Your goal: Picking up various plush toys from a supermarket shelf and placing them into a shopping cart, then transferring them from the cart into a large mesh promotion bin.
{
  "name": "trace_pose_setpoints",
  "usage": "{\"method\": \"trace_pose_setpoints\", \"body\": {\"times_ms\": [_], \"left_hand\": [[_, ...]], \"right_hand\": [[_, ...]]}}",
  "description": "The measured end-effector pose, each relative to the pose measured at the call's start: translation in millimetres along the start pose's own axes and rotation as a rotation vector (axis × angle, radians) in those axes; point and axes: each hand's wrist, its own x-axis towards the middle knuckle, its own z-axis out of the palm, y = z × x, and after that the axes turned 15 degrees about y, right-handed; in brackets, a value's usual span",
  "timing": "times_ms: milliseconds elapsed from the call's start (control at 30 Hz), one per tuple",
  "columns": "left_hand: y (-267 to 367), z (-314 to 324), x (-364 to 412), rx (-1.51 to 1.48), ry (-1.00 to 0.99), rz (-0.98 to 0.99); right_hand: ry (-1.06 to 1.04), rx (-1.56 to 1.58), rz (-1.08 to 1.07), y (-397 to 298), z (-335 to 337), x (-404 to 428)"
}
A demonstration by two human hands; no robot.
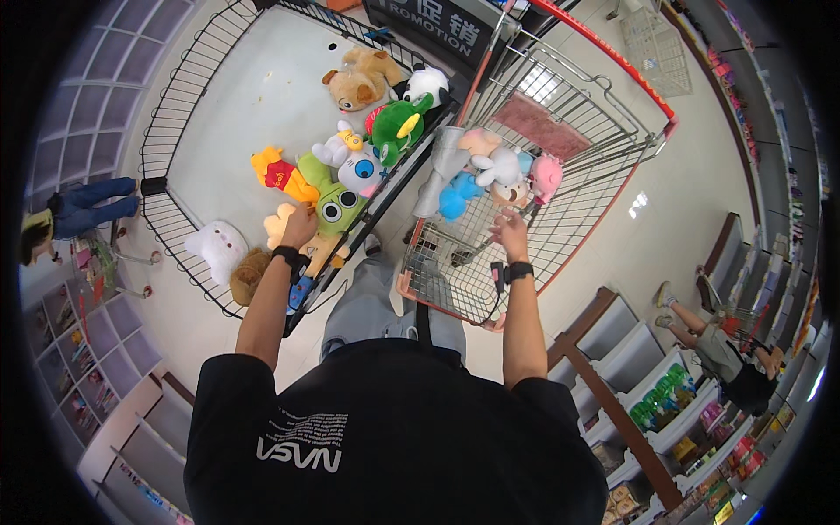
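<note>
My left hand [301,224] touches an orange-yellow plush toy [277,223] in the black wire display bin [172,108]; whether it grips the toy is unclear. Close by lie a green frog-like plush [338,207], a yellow bear plush in a red shirt [283,176], a white plush [220,248] and a brown plush [249,279]. My right hand [510,231] hovers over the metal shopping cart [577,223], fingers apart, holding nothing. Inside the cart are a blue plush [456,197], a white plush [500,165], a pink plush [546,176] and others.
The bin's dark side rail [394,190] runs beside the cart. Farther up the bin are a tan dog plush [357,82], a panda plush [426,84] and a green turtle-like plush [394,128]. One person [92,207] stands far left, another [715,354] at right near shelves.
</note>
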Motion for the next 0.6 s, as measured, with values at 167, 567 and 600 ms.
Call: {"method": "trace_pose_setpoints", "body": {"times_ms": [167, 567, 600], "left_hand": [[52.6, -34.9, -43.7, 0.168, 0.173, 0.035], [116.2, -48.0, -127.2, 0.183, 0.261, -0.099], [118.5, -44.2, -130.0, 0.153, 0.258, -0.076]], "right_hand": [[-0.037, 0.062, 0.237, 19.0, 17.0, 89.3], [0.09, 0.14, 0.486, 49.8, 105.9, 178.1], [0.059, 0.125, 0.463, 48.2, 109.5, 181.5]]}}
